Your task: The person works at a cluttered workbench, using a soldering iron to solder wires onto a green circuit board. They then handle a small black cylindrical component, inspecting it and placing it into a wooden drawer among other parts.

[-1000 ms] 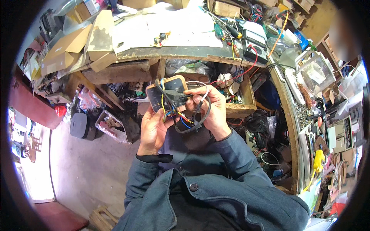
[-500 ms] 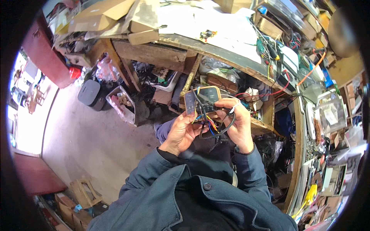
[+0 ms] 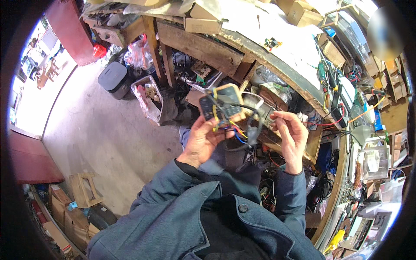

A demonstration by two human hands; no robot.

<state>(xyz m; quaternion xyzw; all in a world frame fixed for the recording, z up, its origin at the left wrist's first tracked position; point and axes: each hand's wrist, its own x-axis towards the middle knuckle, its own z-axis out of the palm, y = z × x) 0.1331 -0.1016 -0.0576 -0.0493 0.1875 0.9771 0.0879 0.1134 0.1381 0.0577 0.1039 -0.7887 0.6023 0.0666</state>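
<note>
An opened electronic unit (image 3: 228, 93) with two dark panels, one framed in a tan rim, is blurred by motion above my lap. My left hand (image 3: 203, 141) is closed on its lower left edge, the thumb over the dark panel. Red, yellow and blue wires hang from its underside, beside a looped black cable (image 3: 260, 119) with a grey plug-like end. To the right of the cable, apart from the unit, my right hand (image 3: 291, 132) is raised with its fingers loosely bent and apart. I see nothing in it.
Ahead stands a wooden workbench (image 3: 299, 80) with white sheeting and a small wired part (image 3: 272, 43) on top. Boxes and scrap crowd its underside. A black bin (image 3: 113, 80) and a carton of scraps (image 3: 149, 102) stand on the floor at left. Tools and cables clutter the right.
My right hand has let go of the unit and its cable and moved right. My left hand still holds the unit. The whole view has shifted, with the bench further right.
</note>
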